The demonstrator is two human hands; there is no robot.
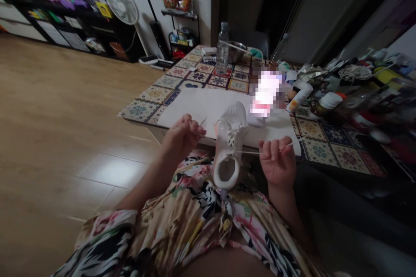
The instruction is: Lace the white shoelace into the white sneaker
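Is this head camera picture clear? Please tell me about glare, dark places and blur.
In the head view, a pixelated patch hides something on the tabletop; glare lies on the wooden floor; the white sneaker looks fairly sharp; the doorway at upper right falls dark.

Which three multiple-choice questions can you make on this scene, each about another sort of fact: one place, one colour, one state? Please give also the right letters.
1. Where does the plastic water bottle stand?
A) on the wooden floor
B) on the patterned table cover
C) on the wire shelf

2. What colour is the sneaker?
A) black
B) red
C) white

3. What state is the lace running to the right hand in?
A) tied in a bow
B) pulled straight
C) lying slack on the floor

1: B, its base sits on the far part of the cover.
2: C, its upper and sole show white.
3: B, it runs straight from the sneaker to the fingers.
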